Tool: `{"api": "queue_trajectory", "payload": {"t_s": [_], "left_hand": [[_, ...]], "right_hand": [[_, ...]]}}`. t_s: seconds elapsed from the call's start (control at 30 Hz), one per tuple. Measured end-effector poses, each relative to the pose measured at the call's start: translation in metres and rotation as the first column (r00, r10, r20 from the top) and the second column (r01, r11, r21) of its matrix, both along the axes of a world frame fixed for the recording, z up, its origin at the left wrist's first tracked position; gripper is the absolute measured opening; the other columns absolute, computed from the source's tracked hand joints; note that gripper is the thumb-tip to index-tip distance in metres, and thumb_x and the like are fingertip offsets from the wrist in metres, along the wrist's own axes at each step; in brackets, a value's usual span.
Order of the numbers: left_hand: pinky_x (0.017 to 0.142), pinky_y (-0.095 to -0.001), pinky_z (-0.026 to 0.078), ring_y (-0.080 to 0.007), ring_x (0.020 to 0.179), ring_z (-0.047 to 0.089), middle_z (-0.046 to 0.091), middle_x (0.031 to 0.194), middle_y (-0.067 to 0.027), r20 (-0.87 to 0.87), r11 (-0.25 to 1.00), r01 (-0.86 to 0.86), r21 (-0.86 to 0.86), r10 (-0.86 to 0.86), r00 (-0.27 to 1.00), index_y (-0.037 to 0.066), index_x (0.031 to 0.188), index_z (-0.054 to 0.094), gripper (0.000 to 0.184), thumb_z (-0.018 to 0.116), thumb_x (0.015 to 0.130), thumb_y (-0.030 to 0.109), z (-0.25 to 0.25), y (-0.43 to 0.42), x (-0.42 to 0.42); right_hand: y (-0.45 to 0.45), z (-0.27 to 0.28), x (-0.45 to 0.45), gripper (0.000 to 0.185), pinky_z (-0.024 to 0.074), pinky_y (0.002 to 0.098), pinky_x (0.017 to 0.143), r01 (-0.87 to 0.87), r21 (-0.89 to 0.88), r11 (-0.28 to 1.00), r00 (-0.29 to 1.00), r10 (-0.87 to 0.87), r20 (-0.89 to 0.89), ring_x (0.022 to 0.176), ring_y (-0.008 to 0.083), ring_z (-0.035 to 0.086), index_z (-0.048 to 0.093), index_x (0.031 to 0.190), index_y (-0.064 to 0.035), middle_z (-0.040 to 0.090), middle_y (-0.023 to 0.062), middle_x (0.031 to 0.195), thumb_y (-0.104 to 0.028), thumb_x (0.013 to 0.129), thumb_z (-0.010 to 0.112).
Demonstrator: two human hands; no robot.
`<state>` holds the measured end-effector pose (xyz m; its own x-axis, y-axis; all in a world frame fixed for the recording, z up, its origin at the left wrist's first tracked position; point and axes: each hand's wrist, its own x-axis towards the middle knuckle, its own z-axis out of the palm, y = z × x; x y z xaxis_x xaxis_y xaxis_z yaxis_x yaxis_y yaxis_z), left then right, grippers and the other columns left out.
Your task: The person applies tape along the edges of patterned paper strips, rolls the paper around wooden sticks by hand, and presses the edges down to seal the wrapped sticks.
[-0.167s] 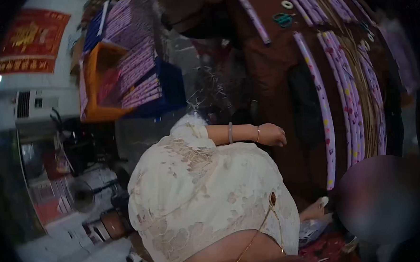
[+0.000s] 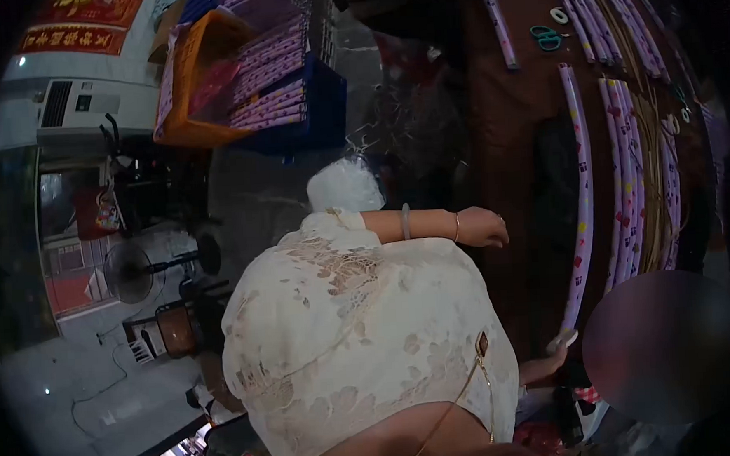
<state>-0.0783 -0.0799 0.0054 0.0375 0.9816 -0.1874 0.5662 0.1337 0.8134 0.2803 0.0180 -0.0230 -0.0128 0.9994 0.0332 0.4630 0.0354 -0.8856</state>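
My left hand is at the end of a forearm that crosses in front of my white lace top. Its fingers curl loosely inward beside the brown-covered table, and the inside of the palm is hidden. On the right, my right hand grips a small white ring, apparently a tape roll. This is at the near end of a long pink-purple printed roll, touching or almost touching it. The roll lies lengthwise on the table.
More printed rolls and brown strips lie further right. Green-handled scissors and another white tape roll sit at the far end. An orange crate and a blue crate hold stacked rolls. A fan stands left.
The whole view has shifted and turned slightly. My right hand has brought the white tape roll up to the near end of the long roll. My left hand stays across my front, fingers curled.
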Motion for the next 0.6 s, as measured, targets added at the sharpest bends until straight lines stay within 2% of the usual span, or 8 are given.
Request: {"api": "queue_trajectory", "payload": {"t_s": [0.03,0.1,0.13,0.17,0.23,0.3,0.47,0.6], "left_hand": [[0.074,-0.0349,0.045,-0.0246,0.087,0.056,0.061,0.092,-0.0080,0.014,0.997,-0.066,0.032,0.066,0.998,0.007,0.096,0.062,0.021,0.056,0.080,0.018,-0.003,-0.006,0.002],[0.075,-0.0351,0.045,-0.0250,0.087,0.056,0.061,0.093,-0.0084,0.052,0.987,-0.150,0.060,0.147,0.988,0.007,0.097,0.062,0.021,0.056,0.081,0.019,0.005,-0.003,0.001],[0.075,-0.0352,0.045,-0.0254,0.087,0.056,0.061,0.094,-0.0089,0.085,0.972,-0.221,0.079,0.215,0.973,0.007,0.097,0.062,0.022,0.055,0.081,0.020,0.014,-0.002,0.000],[0.076,-0.0340,0.044,-0.0253,0.087,0.056,0.061,0.095,-0.0103,0.158,0.947,-0.303,0.110,0.284,0.946,0.006,0.099,0.062,0.024,0.054,0.083,0.022,0.023,-0.003,-0.001],[0.077,-0.0345,0.044,-0.0259,0.086,0.057,0.061,0.095,-0.0116,0.213,0.926,-0.373,0.053,0.355,0.910,0.005,0.099,0.062,0.024,0.054,0.082,0.021,0.039,-0.003,-0.004],[0.079,-0.0350,0.044,-0.0265,0.086,0.057,0.061,0.094,-0.0130,0.261,0.904,-0.428,0.001,0.413,0.873,0.004,0.099,0.061,0.024,0.054,0.082,0.019,0.045,-0.001,-0.008],[0.077,-0.0302,0.046,-0.0218,0.089,0.058,0.060,0.099,-0.0140,0.392,0.857,-0.512,-0.060,0.492,0.777,0.001,0.105,0.057,0.028,0.054,0.082,0.016,0.036,0.014,-0.022],[0.077,-0.0281,0.046,-0.0195,0.087,0.059,0.060,0.100,-0.0127,0.432,0.911,-0.404,0.081,0.333,0.838,0.001,0.105,0.057,0.026,0.053,0.081,0.009,0.038,0.039,-0.045]], "right_hand": [[0.008,-0.011,-0.009,0.038,0.0296,0.0349,0.094,-0.019,-0.020,1.000,1.000,0.019,0.008,0.111,0.0242,0.040,0.053,0.108,0.0001,0.048,0.0115,0.117,-0.029,0.083,0.048],[0.039,-0.042,-0.021,0.039,0.0274,0.0291,0.096,-0.369,-0.349,0.862,0.707,0.017,-0.707,0.108,0.0192,0.042,0.048,0.114,0.0034,0.045,0.0106,0.120,-0.017,0.081,0.047],[0.032,0.003,-0.075,0.039,0.0274,0.0291,0.096,-0.372,-0.352,0.859,0.707,0.017,-0.707,0.108,0.0192,0.042,0.048,0.114,0.0034,0.045,0.0106,0.120,-0.017,0.081,0.047],[0.019,0.067,-0.137,0.033,0.0286,0.0338,0.095,-0.610,-0.297,0.735,0.736,0.387,-0.555,0.113,0.0230,0.039,0.054,0.101,0.0018,0.043,0.0106,0.120,-0.019,0.076,0.052],[0.017,0.076,-0.173,0.025,0.0279,0.0345,0.096,-0.755,-0.288,0.589,0.631,0.533,-0.564,0.115,0.0244,0.038,0.053,0.092,-0.0001,0.040,0.0108,0.124,-0.016,0.073,0.056],[0.024,0.060,-0.189,0.019,0.0292,0.0358,0.095,-0.884,-0.049,0.465,0.448,0.815,-0.367,0.115,0.0257,0.038,0.050,0.086,-0.0014,0.040,0.0114,0.123,-0.014,0.073,0.057],[0.020,0.068,-0.222,0.021,0.0356,0.0370,0.090,-0.845,-0.049,0.532,0.532,0.828,-0.178,0.111,0.0278,0.041,0.051,0.086,-0.0046,0.042,0.0111,0.119,-0.008,0.069,0.062],[0.021,0.078,-0.233,0.023,0.0369,0.0360,0.088,-0.750,0.047,0.659,0.651,0.750,-0.117,0.108,0.0286,0.042,0.051,0.086,-0.0046,0.042,0.0112,0.117,-0.007,0.067,0.064]]}}
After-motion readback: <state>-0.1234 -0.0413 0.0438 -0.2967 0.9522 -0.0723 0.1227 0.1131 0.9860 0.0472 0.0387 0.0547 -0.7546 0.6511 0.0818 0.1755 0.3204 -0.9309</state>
